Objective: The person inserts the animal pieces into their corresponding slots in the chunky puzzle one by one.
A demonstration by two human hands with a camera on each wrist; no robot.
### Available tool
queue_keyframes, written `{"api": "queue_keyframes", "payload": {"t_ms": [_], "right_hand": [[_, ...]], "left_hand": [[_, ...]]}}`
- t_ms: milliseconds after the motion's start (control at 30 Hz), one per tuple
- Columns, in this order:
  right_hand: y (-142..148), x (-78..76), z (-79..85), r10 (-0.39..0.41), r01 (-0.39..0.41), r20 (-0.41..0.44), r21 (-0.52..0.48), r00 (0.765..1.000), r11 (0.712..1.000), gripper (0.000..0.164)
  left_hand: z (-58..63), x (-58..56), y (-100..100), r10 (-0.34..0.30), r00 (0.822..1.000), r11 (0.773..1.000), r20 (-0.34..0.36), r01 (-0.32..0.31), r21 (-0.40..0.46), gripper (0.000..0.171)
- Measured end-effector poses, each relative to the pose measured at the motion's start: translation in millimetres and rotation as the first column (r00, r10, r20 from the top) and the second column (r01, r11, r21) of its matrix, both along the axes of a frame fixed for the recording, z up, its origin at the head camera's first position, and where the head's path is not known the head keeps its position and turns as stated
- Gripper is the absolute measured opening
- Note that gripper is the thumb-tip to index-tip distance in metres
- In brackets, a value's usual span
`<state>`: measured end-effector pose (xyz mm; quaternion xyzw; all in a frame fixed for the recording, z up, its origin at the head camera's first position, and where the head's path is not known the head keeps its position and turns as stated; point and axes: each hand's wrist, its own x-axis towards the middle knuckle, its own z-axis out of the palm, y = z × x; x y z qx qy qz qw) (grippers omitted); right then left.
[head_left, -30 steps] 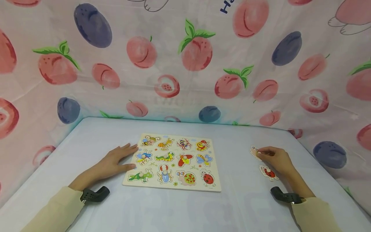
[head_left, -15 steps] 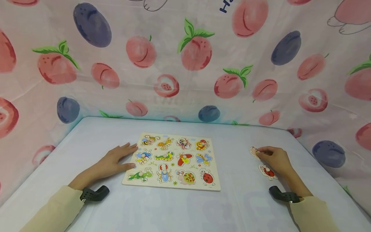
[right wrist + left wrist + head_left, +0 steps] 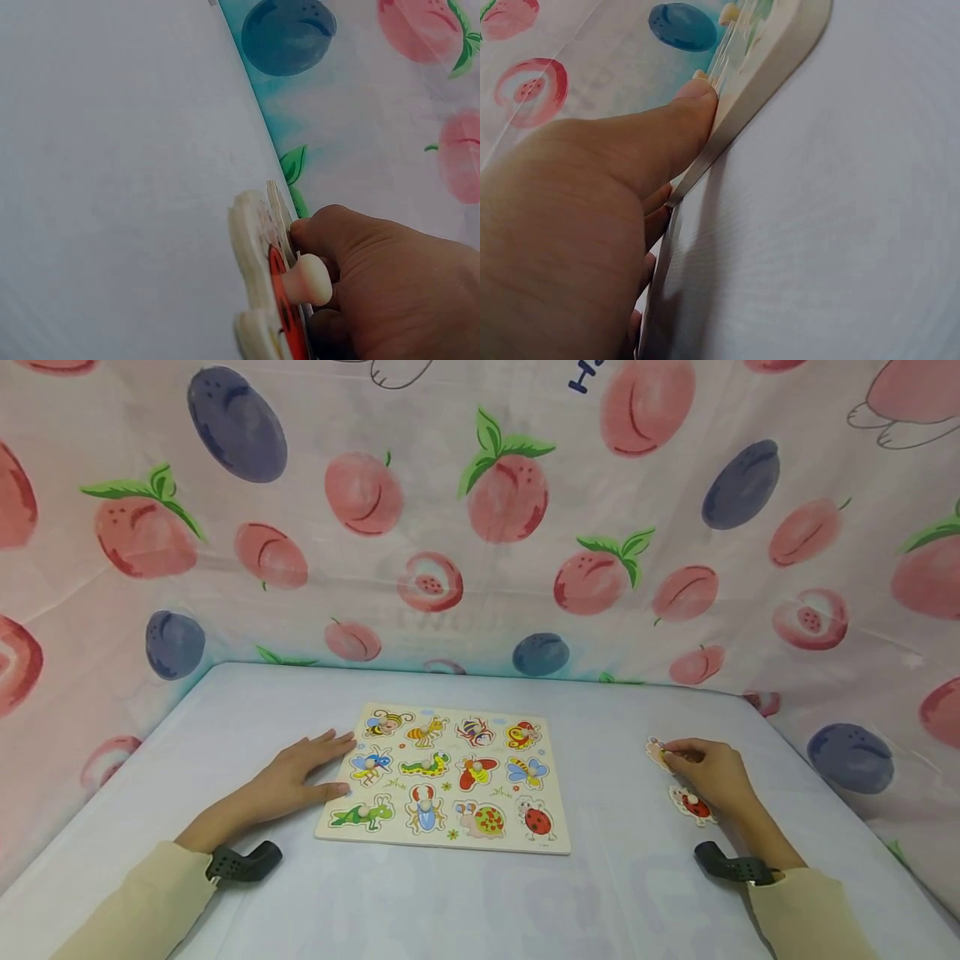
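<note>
In the head view a wooden knob puzzle board (image 3: 465, 848) with cartoon insects lies on the table. My left hand (image 3: 292, 777) rests at its left edge with fingers spread; in the left wrist view the thumb (image 3: 660, 135) lies on the board's rim. To the right, my right hand (image 3: 712, 772) pinches a pale snail puzzle piece (image 3: 655, 752), its knob hidden by the fingers. A ladybug puzzle piece (image 3: 692, 807) lies just below that hand, with its round knob (image 3: 316, 279) showing in the right wrist view. The snail and ladybug pictures on the board bear no knobs.
White cloth covers the table (image 3: 480, 910). A fruit-print curtain (image 3: 480, 593) stands behind it and wraps both sides. Between board and loose pieces lies a stretch of bare cloth. Black wrist cameras sit on both wrists.
Almost nothing differs. The whole head view shifts very slightly, while both hands keep their places at the board and at the snail puzzle piece.
</note>
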<state>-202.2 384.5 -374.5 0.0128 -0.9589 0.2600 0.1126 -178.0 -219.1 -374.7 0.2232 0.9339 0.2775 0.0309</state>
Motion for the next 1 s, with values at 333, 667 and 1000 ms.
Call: {"api": "queue_keyframes", "payload": {"t_ms": [333, 667, 1000], "right_hand": [[-1, -1.5, -1.1, -0.01, 0.011, 0.014, -0.029, 1.0, 1.0, 0.026], [-1, -0.7, 4.8, 0.001, 0.0, 0.009, -0.033, 1.0, 0.999, 0.024], [-7, 0.4, 15.8, -0.011, 0.012, 0.015, -0.035, 1.0, 0.999, 0.027]], "left_hand": [[3.0, 2.0, 2, 0.005, 1.0, 1.0, 0.008, -0.005, 0.005, 0.076], [3.8, 2.2, 3, 0.005, 1.0, 1.0, 0.01, -0.005, 0.01, 0.075], [-0.1, -0.8, 1, -0.02, 0.999, 1.0, -0.029, 0.021, 0.003, 0.074]]}}
